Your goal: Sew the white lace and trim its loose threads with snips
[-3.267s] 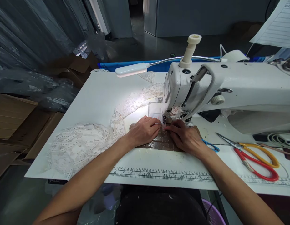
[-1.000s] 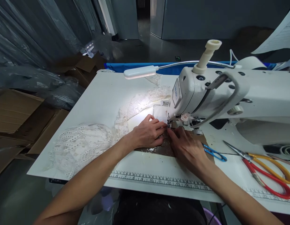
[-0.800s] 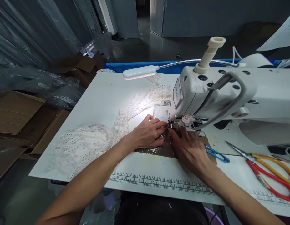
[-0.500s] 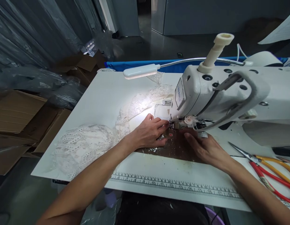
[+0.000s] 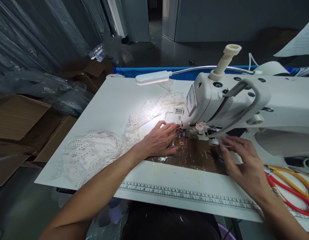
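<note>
My left hand [image 5: 162, 139] lies flat beside the presser foot [image 5: 181, 133] of a white sewing machine [image 5: 204, 96], fingers stretched out and thumb apart on the brown bed plate [image 5: 194, 153]. Its fingertips reach the needle area and hide what lies under them. White eyelet lace fabric [image 5: 94, 150] is bunched left of that forearm, and a strip of it runs behind the hand towards the machine. To the right of the needle, my right hand [image 5: 245, 163] hovers by the plate's right end. Its fingers are apart, and I see nothing held.
Scissors with red and yellow handles [image 5: 289, 190] lie right of my right hand, partly behind the wrist. A lamp [image 5: 153, 77] on a bendable neck hangs over the lace. A printed ruler [image 5: 181, 194] runs along the table's front edge. Cardboard boxes [image 5: 19, 116] stand at left.
My right hand has moved right, from beside the presser foot to the plate's right end, its fingers spreading. My left hand has stayed nearly still. The view has shifted slightly.
</note>
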`<action>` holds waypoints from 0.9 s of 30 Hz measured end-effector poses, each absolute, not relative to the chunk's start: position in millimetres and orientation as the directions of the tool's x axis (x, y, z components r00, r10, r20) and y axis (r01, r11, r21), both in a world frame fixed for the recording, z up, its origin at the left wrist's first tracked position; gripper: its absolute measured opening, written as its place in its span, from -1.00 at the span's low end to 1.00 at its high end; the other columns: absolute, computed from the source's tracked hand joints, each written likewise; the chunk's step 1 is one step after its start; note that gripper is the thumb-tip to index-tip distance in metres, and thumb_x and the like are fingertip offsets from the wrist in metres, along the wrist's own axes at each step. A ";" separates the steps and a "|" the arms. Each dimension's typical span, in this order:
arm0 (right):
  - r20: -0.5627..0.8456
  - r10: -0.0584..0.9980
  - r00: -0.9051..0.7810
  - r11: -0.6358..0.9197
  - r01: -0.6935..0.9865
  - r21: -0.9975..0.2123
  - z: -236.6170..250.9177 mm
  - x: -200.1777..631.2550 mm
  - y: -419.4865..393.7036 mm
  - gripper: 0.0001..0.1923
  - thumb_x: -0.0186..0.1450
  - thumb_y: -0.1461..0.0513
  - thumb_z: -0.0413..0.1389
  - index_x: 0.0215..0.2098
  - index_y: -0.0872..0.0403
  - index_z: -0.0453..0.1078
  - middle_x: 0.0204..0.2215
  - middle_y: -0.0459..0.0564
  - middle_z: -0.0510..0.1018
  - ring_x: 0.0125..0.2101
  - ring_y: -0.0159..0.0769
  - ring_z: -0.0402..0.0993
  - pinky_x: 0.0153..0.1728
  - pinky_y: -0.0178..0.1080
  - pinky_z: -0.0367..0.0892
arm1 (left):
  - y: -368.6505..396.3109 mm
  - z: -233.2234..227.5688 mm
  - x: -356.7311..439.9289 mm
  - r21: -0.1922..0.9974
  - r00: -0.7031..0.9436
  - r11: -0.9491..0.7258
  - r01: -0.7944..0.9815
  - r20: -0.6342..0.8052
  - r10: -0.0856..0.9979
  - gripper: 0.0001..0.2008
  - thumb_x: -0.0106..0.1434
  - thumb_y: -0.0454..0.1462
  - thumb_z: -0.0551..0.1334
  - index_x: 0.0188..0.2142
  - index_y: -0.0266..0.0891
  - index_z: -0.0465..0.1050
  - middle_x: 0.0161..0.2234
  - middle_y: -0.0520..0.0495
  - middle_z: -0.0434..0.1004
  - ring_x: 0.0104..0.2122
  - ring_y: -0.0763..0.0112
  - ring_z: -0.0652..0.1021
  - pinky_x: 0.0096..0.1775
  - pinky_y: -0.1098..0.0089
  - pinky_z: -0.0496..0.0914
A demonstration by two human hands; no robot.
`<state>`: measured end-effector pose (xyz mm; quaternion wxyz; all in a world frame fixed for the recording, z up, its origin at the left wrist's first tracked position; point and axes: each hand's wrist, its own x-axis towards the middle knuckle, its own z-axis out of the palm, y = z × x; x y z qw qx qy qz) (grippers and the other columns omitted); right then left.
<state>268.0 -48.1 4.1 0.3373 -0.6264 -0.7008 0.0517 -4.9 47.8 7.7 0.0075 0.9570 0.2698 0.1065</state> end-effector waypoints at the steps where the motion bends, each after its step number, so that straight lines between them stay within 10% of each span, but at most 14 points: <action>1: 0.426 0.905 0.009 0.211 0.859 -0.467 1.5 274.2 -52.7 -0.69 0.36 0.10 0.02 -0.05 0.05 0.45 -0.06 0.16 0.45 -0.06 -0.01 0.44 -0.16 -0.03 0.45 | 48.0 7.2 -5.5 0.080 0.831 -0.853 0.516 0.196 0.521 -0.48 0.35 -0.09 -0.01 0.15 -0.44 0.24 0.14 -0.35 0.29 0.13 0.06 0.31 0.13 0.11 0.12; 7: 0.316 0.930 -0.187 0.284 0.912 -0.296 -18.6 292.7 -64.0 -0.51 0.37 0.01 -0.01 0.04 0.19 0.42 -0.07 0.25 0.45 -0.09 0.03 0.45 -0.14 0.00 0.43 | 44.8 6.2 -6.6 0.073 0.769 -0.782 0.619 0.142 0.623 -0.41 0.34 0.04 -0.03 0.17 -0.33 0.19 0.23 -0.30 0.19 0.17 0.02 0.26 0.11 0.09 0.12; 13: 0.383 0.886 -0.261 0.342 0.926 -0.159 -25.5 288.6 -63.5 -0.58 0.42 0.07 -0.08 -0.15 0.20 0.49 -0.21 0.25 0.54 -0.17 0.02 0.47 -0.22 -0.03 0.43 | 26.6 13.7 0.7 -0.057 0.541 -0.538 0.841 0.104 0.835 -0.37 0.30 0.17 -0.08 -0.13 -0.35 0.38 -0.03 -0.33 0.41 -0.26 0.15 0.43 -0.25 0.23 0.19; 22: 0.142 0.978 -0.153 0.209 0.714 -0.668 -2.1 226.7 -63.1 -0.69 0.46 0.10 -0.17 -0.21 0.06 0.34 -0.50 -0.03 0.58 -0.62 -0.34 0.47 -0.57 -0.32 0.37 | 18.3 6.8 -0.1 -0.089 0.603 -0.599 0.795 0.217 0.768 -0.68 0.40 -0.19 0.02 -0.25 -0.40 0.43 -0.29 -0.22 0.45 -0.30 0.25 0.41 -0.25 0.26 0.18; 27: 0.337 0.911 -0.238 0.315 0.929 -0.194 0.4 189.8 -43.7 -0.61 0.44 0.11 -0.12 0.01 0.08 0.45 -0.36 0.08 0.63 -0.50 -0.18 0.54 -0.61 -0.27 0.23 | 13.9 -6.4 -0.8 -0.146 0.645 -0.632 0.761 0.266 0.716 -0.79 0.34 -0.43 0.04 -0.32 -0.41 0.45 -0.42 -0.17 0.43 -0.42 0.33 0.37 -0.41 0.33 0.13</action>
